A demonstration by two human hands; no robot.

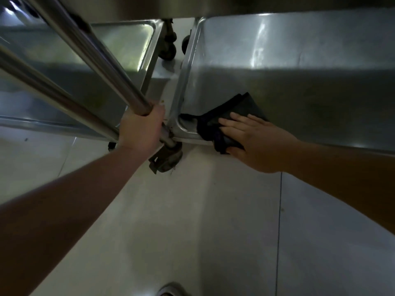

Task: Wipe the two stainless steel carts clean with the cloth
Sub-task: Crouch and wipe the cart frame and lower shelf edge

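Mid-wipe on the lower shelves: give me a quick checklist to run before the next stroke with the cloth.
1. Cloth under right hand, fingers flat on it: ok.
2. Cloth on the right cart's shelf, at its near-left corner and draped over the rim: ok.
3. Left hand grips the upright post, steadying the cart: ok.
4. Rest of the right shelf bare for the stroke: ok.
5. Left cart's shelf already wiped: cannot tell.
6. Caster locked: cannot tell.
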